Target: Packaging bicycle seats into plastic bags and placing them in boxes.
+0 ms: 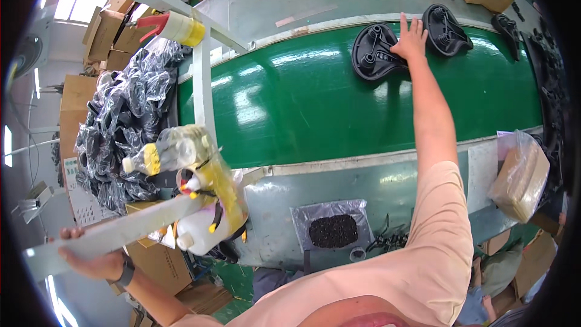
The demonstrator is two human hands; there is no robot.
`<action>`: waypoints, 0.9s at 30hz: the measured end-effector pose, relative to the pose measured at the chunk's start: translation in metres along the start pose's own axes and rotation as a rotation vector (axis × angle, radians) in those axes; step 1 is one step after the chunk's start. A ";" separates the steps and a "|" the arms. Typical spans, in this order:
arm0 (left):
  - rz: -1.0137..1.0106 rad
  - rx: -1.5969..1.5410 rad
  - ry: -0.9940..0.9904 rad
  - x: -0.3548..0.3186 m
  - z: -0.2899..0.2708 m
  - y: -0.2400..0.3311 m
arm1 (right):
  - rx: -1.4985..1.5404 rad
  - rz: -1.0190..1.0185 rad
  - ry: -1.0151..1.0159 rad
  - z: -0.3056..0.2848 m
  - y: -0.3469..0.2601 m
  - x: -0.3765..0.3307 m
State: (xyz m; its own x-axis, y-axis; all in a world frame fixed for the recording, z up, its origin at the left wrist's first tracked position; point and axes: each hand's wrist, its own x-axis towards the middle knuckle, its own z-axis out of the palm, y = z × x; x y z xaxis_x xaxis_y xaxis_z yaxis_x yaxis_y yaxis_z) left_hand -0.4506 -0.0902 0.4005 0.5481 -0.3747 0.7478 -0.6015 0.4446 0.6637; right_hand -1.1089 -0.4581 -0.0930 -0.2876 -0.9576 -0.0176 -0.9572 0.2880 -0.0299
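Note:
My right hand [411, 41] reaches across the green belt, fingers spread. Its thumb is at the edge of a black bicycle saddle [374, 63], which lies underside up; whether they touch I cannot tell. Just right of the fingertips lies a second black saddle [446, 35], also showing its underside. A narrower black saddle [507, 31] is farther right. At the lower left, my left hand [94, 261], with a dark wristband below it, is closed around a white metal bar [139, 224] of the frame.
Plastic-wrapped black saddles [124, 121] are heaped at the belt's left end. Bottles [209, 230] hang on the frame, with a red-handled yellow bottle [181, 29] higher up. Small black parts [333, 231] lie on a plastic bag. A plastic-covered carton [520, 175] sits at right.

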 end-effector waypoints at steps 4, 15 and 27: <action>-0.125 0.026 0.010 0.011 -0.022 -0.004 | -0.051 -0.015 0.329 0.013 0.062 0.049; -0.029 0.157 0.033 -0.005 0.021 -0.005 | -0.005 0.261 0.255 0.015 0.128 0.086; 0.001 0.005 0.051 -0.020 0.006 -0.008 | -0.137 0.062 0.460 -0.006 0.017 -0.042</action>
State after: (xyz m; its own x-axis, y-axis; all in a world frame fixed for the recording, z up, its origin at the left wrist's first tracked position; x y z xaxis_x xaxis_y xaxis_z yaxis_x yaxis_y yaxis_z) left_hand -0.4605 -0.0908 0.3804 0.5767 -0.3322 0.7464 -0.6044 0.4411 0.6634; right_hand -1.1134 -0.4130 -0.0866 -0.2999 -0.8518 0.4295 -0.9244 0.3707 0.0899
